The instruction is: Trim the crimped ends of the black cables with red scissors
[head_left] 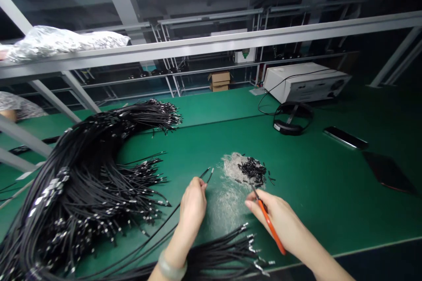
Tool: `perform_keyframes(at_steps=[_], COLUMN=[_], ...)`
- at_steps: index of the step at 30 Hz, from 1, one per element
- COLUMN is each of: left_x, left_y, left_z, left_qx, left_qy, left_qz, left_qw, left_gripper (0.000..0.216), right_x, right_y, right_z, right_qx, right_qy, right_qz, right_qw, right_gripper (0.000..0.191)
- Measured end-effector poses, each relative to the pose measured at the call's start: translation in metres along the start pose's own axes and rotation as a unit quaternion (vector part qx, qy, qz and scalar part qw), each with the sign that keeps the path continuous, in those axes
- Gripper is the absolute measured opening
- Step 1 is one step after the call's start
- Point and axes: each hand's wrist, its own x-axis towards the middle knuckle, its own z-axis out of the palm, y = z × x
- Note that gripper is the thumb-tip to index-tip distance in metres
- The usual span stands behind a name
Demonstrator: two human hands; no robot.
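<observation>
My left hand [193,202] pinches a pair of thin black cables [170,216] near their ends. The two cable ends stick out past the fingertips, with pale tips pointing up and right. In my right hand [280,218] is a slim orange-handled tool [271,227] with a narrow dark tip; its exact kind is hard to make out. That tip points toward a pile of short black tube pieces [253,170] lying beside pale, hair-like fibre scraps [232,167]. Below and between my hands lies a bundle of black cables [220,252] with silvery ends.
A large curved heap of black cables [89,153] covers the left of the green table [204,136]. Farther right are a white box-shaped device [303,81], a black headband-like object [292,118] and a phone [345,137]. A metal rail [211,43] crosses behind, carrying plastic bags [69,43].
</observation>
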Motion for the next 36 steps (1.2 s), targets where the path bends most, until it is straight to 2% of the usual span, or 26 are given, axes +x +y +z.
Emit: perform_keyframes(at_steps=[2,6,9,11,13,16,18,20,23,25,28,31,36], left_x=[-0.023,-0.058,-0.069,-0.07,-0.071,-0.074,-0.076,-0.078,-0.08,-0.08,-0.078,-0.075,-0.072], left_y=[0.003,0.01,0.017,0.022,0.026,0.031,0.032,0.032,0.032,0.032,0.032,0.032,0.033], left_z=[-0.002,-0.002,0.001,0.006,0.013,0.024,0.028,0.029,0.025,0.022,0.019,0.019,0.017], left_qx=[-0.038,-0.217,-0.288,-0.314,-0.311,-0.267,-0.245,-0.238,-0.263,-0.3,-0.357,-0.392,-0.399], left_qy=[-0.021,-0.058,-0.063,-0.041,0.001,0.072,0.082,0.065,0.034,0.014,-0.01,-0.023,-0.036], left_qz=[0.011,-0.007,-0.002,0.014,0.026,0.026,0.026,0.025,0.004,-0.018,-0.047,-0.069,-0.08], left_qw=[0.999,0.974,0.956,0.948,0.95,0.961,0.966,0.969,0.964,0.954,0.933,0.917,0.913], left_gripper=[0.027,0.027,0.028,0.029,0.03,0.033,0.033,0.032,0.03,0.032,0.037,0.039,0.038], right_x=[0.014,0.035,0.036,0.033,0.029,0.024,0.021,0.02,0.019,0.019,0.018,0.013,0.008], right_y=[-0.006,-0.017,-0.019,-0.02,-0.021,-0.021,-0.018,-0.014,-0.004,0.004,0.012,0.016,0.014], right_z=[0.011,0.036,0.047,0.051,0.055,0.063,0.067,0.067,0.057,0.047,0.035,0.03,0.034], right_qx=[0.044,0.171,0.235,0.24,0.203,0.047,-0.073,-0.159,-0.209,-0.204,-0.204,-0.272,-0.339], right_qy=[0.03,0.016,0.003,0.005,0.018,0.079,0.141,0.172,0.13,0.093,0.083,0.077,0.04], right_qz=[0.015,0.001,-0.02,-0.029,-0.023,-0.038,-0.103,-0.197,-0.328,-0.365,-0.338,-0.283,-0.245], right_qw=[0.998,0.985,0.972,0.97,0.979,0.995,0.982,0.952,0.912,0.904,0.915,0.916,0.907], right_gripper=[0.029,0.032,0.033,0.032,0.03,0.027,0.027,0.029,0.03,0.027,0.018,0.011,0.025])
